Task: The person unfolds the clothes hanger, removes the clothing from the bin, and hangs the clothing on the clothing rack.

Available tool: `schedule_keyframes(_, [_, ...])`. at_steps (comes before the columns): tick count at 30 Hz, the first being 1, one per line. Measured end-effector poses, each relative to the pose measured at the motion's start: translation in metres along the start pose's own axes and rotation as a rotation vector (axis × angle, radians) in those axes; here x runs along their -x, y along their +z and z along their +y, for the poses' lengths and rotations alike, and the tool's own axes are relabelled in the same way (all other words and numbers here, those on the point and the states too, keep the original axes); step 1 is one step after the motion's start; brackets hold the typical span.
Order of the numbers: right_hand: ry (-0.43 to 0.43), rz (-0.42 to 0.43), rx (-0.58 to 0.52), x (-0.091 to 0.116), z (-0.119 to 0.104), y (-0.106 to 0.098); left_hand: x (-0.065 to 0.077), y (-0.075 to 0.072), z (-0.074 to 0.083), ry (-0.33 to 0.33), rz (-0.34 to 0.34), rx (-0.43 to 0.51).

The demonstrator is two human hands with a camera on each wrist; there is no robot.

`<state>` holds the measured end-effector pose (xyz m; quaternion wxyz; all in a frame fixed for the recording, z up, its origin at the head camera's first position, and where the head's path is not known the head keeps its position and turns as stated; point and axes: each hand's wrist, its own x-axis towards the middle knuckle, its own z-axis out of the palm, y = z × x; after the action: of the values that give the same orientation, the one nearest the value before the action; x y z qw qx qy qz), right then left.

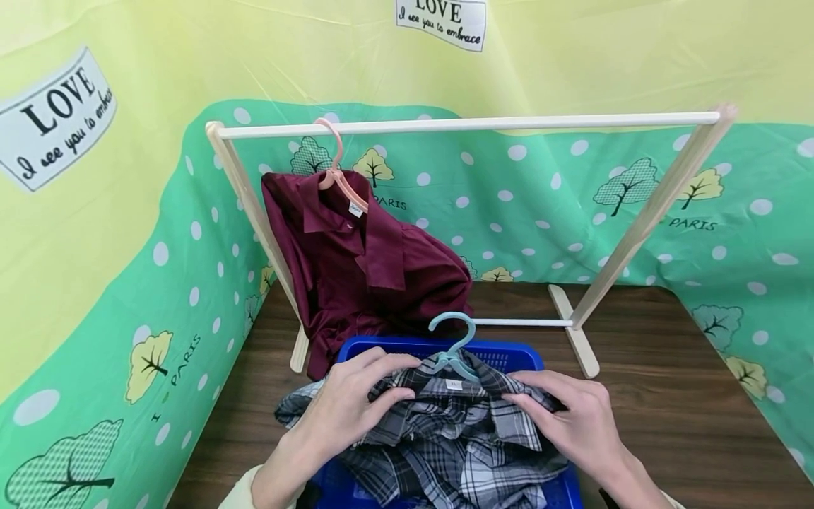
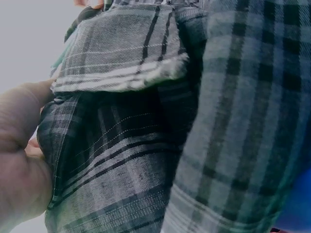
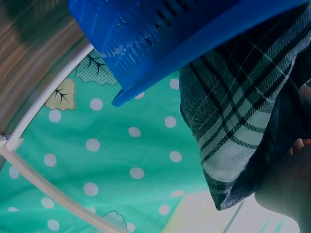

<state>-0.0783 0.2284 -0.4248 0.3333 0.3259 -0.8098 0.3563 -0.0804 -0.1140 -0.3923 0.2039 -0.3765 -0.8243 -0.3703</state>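
A grey and black plaid shirt (image 1: 445, 424) lies bunched over a blue basket (image 1: 381, 344), its collar spread toward the back. Inside the collar sits a light blue hanger (image 1: 453, 357), with its hook rising above the neckline. My left hand (image 1: 352, 396) pinches the shirt's left collar and shoulder between thumb and fingers. On the other side, my right hand (image 1: 572, 417) pinches the right collar edge the same way. In the left wrist view, the plaid cloth (image 2: 116, 160) hangs beside the thumb. The right wrist view has a fold of the shirt (image 3: 238, 126) beside the basket's rim (image 3: 194, 53).
A wooden rack with a white top rail (image 1: 509, 124) stands behind the basket. From its left end a maroon shirt (image 1: 343, 261) hangs on a pink hanger (image 1: 333, 162), its hem reaching down beside the basket. A printed green and yellow cloth (image 1: 159, 283) surrounds the dark wooden table (image 1: 668, 396).
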Motion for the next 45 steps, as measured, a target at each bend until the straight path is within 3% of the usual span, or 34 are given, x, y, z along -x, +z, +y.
schedule_keyframes(9, [-0.018, 0.027, 0.012, 0.003, 0.000, 0.001, 0.000, 0.001, -0.002, -0.015, 0.004, 0.014])
schedule_keyframes(14, [0.003, -0.023, 0.000, 0.001, 0.002, -0.003, 0.001, -0.001, -0.003, -0.072, -0.014, 0.053])
schedule_keyframes(21, [0.117, -0.138, 0.053, 0.002, 0.004, -0.018, 0.003, -0.003, -0.002, -0.121, -0.005, 0.088])
schedule_keyframes(23, [0.143, -0.179, 0.068, 0.002, 0.004, -0.023, 0.003, -0.003, -0.001, -0.123, -0.009, 0.089])
schedule_keyframes(30, [0.199, -0.245, -0.032, 0.006, 0.003, -0.033, 0.005, -0.002, 0.003, -0.074, 0.011, 0.079])
schedule_keyframes(34, [0.187, -0.187, -0.036, 0.010, 0.003, -0.029, 0.005, -0.001, 0.004, -0.041, 0.038, 0.044])
schedule_keyframes(40, [0.066, -0.022, -0.099, 0.012, 0.007, -0.020, 0.006, 0.001, 0.003, -0.032, 0.052, 0.032])
schedule_keyframes(45, [0.052, 0.011, -0.108, 0.013, 0.009, -0.017, 0.006, 0.000, 0.004, -0.061, 0.040, 0.030])
